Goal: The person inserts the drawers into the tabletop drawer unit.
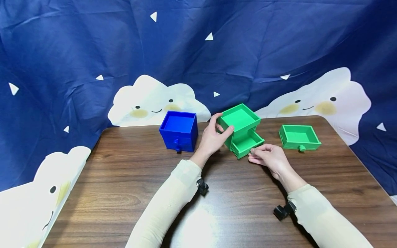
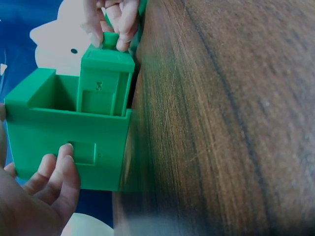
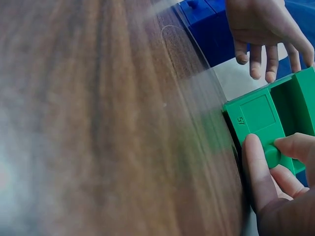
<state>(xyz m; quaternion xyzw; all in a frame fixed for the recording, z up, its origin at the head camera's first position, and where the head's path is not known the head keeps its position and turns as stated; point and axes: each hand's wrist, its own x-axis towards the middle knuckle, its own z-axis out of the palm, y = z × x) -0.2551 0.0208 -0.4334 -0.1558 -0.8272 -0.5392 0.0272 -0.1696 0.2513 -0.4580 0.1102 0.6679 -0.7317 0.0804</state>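
A green cabinet point(image 1: 240, 117) with a shallow tray top stands at the middle back of the table. My left hand point(image 1: 212, 140) holds its left side, thumb by the front top edge; fingertips point(image 2: 66, 152) rest on the side wall in the left wrist view. The lower green drawer point(image 1: 247, 150) is partly out of the cabinet, below an unfilled upper opening. At its front, my right hand point(image 1: 270, 159) pinches the round knob point(image 3: 272, 156) between thumb and fingers. The drawer's inside looks bare.
Another green drawer point(image 1: 300, 133) with a knob lies on the wooden table point(image 1: 242, 213) at the right. To the left stands a blue cabinet point(image 1: 178, 132) with its drawer front flush. A blue curtain point(image 1: 248, 44) with white clouds hangs behind the table's back edge.
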